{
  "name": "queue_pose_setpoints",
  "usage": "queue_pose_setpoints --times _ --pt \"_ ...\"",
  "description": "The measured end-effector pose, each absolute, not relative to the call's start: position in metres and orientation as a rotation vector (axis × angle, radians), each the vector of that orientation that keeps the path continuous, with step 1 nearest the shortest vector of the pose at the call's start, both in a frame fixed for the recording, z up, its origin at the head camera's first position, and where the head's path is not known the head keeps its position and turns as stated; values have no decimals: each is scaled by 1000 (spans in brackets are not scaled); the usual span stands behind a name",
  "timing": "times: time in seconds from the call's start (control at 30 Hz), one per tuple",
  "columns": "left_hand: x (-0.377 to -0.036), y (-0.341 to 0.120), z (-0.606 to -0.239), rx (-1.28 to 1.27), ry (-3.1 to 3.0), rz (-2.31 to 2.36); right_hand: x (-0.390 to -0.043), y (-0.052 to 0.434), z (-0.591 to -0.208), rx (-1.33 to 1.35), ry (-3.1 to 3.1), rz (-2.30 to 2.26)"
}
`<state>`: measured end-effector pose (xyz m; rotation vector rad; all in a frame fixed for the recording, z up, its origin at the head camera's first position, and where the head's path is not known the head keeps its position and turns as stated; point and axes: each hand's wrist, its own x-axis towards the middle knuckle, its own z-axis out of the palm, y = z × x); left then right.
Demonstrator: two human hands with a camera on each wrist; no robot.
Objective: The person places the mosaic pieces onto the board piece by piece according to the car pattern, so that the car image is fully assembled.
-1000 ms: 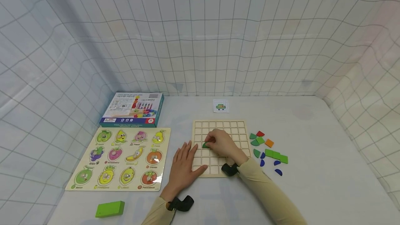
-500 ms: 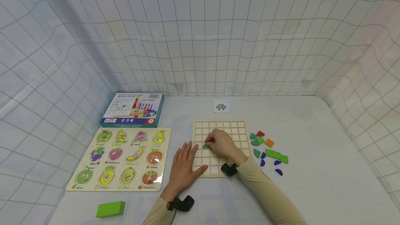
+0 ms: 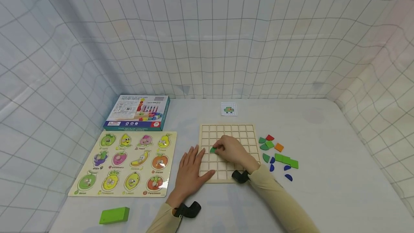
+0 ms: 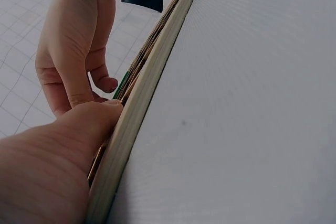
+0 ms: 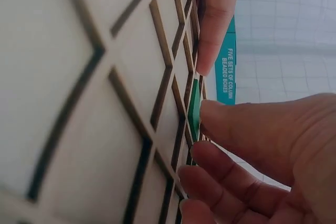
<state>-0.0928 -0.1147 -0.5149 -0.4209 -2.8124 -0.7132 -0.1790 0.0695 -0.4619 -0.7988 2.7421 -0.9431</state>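
Note:
A wooden grid board (image 3: 226, 181) lies flat on the table. My left hand (image 3: 190, 173) rests spread along its left edge, fingers straight, thumb (image 4: 102, 114) on the rim. My right hand (image 3: 232, 150) is over the board's middle, with thumb and curled fingers at a dark green quarter-circle piece (image 3: 212, 150) in a cell on the left side. In the right wrist view, the thumb tip overlaps this green piece (image 5: 194, 109) and the index fingertip is right at its lower end.
Green, blue, red and orange pieces (image 3: 282, 159) lie right of the board. A picture card (image 3: 229, 109) is behind it. At left are a fruit puzzle board (image 3: 124, 164), a printed box (image 3: 137, 114) and a green block (image 3: 114, 215).
My right hand has shifted slightly right and down, so more of the green quarter-circle shows beside its fingertips. The left hand has stayed in place.

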Motion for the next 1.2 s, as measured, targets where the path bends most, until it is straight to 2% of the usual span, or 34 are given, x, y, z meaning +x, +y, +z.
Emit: queue_pose_setpoints --times 0.27,0.53,0.87,1.2 --pt "-92 -113 -514 -408 -2839 -720 -169 105 -459 -884 2733 -1022" --pt "-93 -113 -516 -402 -2848 -718 -162 173 -460 -885 2829 -1214" --pt "-94 -114 -515 -404 -2841 -703 -145 250 -458 -514 2946 -1106" --pt "-93 -114 -516 -430 -2783 -719 -132 293 -459 -298 2920 -953"
